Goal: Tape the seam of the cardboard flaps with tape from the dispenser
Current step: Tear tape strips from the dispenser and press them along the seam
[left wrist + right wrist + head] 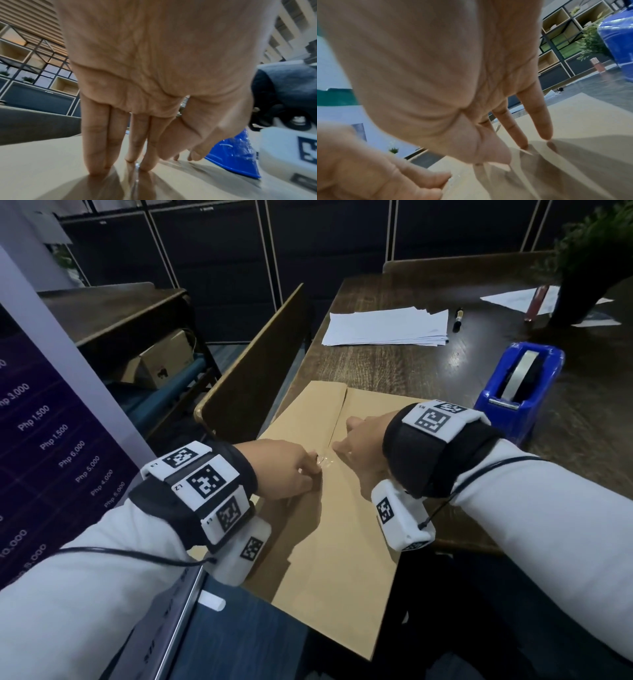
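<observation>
Flat tan cardboard flaps (pixel 342 525) lie on the dark wooden table (pixel 428 371), their seam (pixel 339 419) running away from me. A short clear tape strip (pixel 324 462) lies across the seam between my hands. My left hand (pixel 310 474) presses straight fingertips (pixel 96 155) onto the cardboard, with the shiny tape (pixel 136 174) under them. My right hand (pixel 342 445) touches the cardboard with straight fingers (pixel 542 121), its thumb (pixel 491 152) down near the tape. The blue tape dispenser (pixel 520 392) stands right of my right wrist, also visible from the left wrist (pixel 231 159) and right wrist (pixel 618 40).
A stack of white papers (pixel 387 326) and a black marker (pixel 458 320) lie at the table's far side. A potted plant (pixel 589 268) stands at the far right. A wooden panel (pixel 260 364) borders the table's left edge, and a purple price banner (pixel 51 440) stands further left.
</observation>
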`<state>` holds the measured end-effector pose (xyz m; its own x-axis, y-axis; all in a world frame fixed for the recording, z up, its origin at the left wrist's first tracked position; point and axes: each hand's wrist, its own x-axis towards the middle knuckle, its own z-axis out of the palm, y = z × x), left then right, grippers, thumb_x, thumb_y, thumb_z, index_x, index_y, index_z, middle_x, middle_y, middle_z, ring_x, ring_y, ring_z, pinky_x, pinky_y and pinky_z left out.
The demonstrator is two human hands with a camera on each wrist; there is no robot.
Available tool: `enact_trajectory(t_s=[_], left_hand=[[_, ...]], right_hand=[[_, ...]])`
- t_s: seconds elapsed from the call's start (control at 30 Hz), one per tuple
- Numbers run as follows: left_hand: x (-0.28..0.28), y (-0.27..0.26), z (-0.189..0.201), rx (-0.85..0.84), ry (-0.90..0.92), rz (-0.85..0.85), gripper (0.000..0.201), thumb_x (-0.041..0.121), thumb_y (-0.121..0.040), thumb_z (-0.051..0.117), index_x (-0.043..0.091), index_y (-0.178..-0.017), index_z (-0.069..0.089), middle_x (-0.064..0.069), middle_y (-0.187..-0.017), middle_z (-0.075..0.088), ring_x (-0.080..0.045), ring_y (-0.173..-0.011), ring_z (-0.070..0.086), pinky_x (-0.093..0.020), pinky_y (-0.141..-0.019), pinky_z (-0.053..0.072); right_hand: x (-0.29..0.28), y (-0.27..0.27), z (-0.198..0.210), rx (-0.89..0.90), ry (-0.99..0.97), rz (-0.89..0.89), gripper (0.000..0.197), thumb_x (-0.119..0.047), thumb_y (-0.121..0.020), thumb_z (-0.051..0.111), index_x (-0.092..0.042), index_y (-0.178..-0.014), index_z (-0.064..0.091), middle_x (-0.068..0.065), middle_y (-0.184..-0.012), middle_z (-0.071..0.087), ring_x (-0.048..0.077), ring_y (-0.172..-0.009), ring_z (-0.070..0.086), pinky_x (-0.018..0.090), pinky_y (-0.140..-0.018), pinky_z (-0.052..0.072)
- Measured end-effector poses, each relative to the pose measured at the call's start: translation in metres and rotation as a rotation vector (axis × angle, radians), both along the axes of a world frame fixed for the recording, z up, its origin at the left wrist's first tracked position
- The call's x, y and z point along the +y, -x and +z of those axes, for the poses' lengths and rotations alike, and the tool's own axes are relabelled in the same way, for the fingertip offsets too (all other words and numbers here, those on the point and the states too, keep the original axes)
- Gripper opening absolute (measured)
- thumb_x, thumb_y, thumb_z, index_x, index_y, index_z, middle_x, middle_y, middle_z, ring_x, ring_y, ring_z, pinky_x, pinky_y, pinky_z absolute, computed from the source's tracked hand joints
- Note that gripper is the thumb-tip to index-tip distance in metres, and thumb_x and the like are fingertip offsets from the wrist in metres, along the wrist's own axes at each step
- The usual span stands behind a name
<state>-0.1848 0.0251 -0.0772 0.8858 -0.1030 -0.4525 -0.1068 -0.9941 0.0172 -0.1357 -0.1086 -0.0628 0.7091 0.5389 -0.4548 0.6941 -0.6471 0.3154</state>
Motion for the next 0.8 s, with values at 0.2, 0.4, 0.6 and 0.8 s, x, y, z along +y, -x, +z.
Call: enact_trajectory(t_s=[0.2, 0.4, 0.6, 0.8], left_hand=[[0.01, 0.002, 0.005, -0.033, 0.127, 0.028, 0.044, 0.02, -0.098, 0.04, 0.027, -0.14, 0.047, 0.012, -0.147, 0.043, -0.012, -0.126, 0.048, -0.027, -0.108, 0.036], [-0.004, -0.002, -0.004, -0.1, -0.1, -0.086, 0.046, 0.038, -0.095, 0.044, 0.03, -0.139, 0.046, 0.005, -0.133, 0.055, -0.016, -0.103, 0.057, -0.032, -0.091, 0.049], [-0.018, -0.005, -0.008, -0.1, -0.252, -0.102, 0.04, 0.038, -0.095, 0.04, 0.021, -0.128, 0.057, -0.003, -0.113, 0.062, -0.025, -0.098, 0.059, -0.033, -0.082, 0.048], [-0.02, -0.005, -0.01, -0.128, -0.236, -0.069, 0.039, 0.039, -0.093, 0.042, 0.021, -0.123, 0.061, -0.002, -0.11, 0.064, -0.024, -0.095, 0.062, -0.033, -0.079, 0.051]], right_hand=[[-0.009, 0.009, 0.0, 0.032, 0.079, -0.013, 0.059, -0.023, -0.097, 0.046, -0.022, -0.151, 0.022, 0.009, -0.141, 0.033, 0.026, -0.117, 0.042, 0.035, -0.086, 0.037], [-0.003, 0.013, 0.002, 0.052, 0.047, 0.04, 0.053, -0.021, -0.099, 0.044, -0.021, -0.149, 0.026, 0.008, -0.126, 0.036, 0.029, -0.134, 0.036, 0.038, -0.102, 0.035], [0.002, 0.02, 0.003, -0.072, 0.145, 0.112, 0.05, -0.023, -0.099, 0.043, -0.019, -0.147, 0.029, 0.009, -0.121, 0.038, 0.021, -0.127, 0.043, 0.026, -0.083, 0.035], [0.002, 0.025, -0.004, -0.099, 0.007, 0.082, 0.044, -0.018, -0.098, 0.043, -0.019, -0.142, 0.039, 0.008, -0.085, 0.042, 0.02, -0.104, 0.054, 0.018, -0.059, 0.03]])
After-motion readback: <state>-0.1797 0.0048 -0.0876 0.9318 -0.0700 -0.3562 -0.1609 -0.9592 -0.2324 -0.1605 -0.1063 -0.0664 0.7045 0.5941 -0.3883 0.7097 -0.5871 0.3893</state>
